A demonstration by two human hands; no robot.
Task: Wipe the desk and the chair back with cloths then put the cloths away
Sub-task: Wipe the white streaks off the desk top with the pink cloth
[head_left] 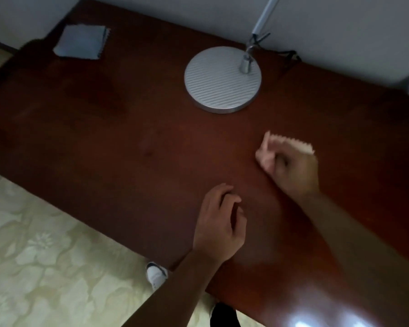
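Note:
A dark red-brown wooden desk (128,142) fills most of the view. My right hand (293,171) grips a pink cloth (291,143) with a zigzag edge and holds it against the desk, right of the middle. My left hand (220,220) hovers or rests low over the desk near its front edge, fingers loosely curled, holding nothing. A folded blue cloth (82,42) with a zigzag edge lies at the desk's far left corner. No chair back is in view.
A round silver lamp base (222,79) with its stem stands at the back of the desk, its cable (291,54) trailing along the white wall. Pale patterned carpet (45,256) lies left of the desk, with a white shoe (156,273) at the desk's edge.

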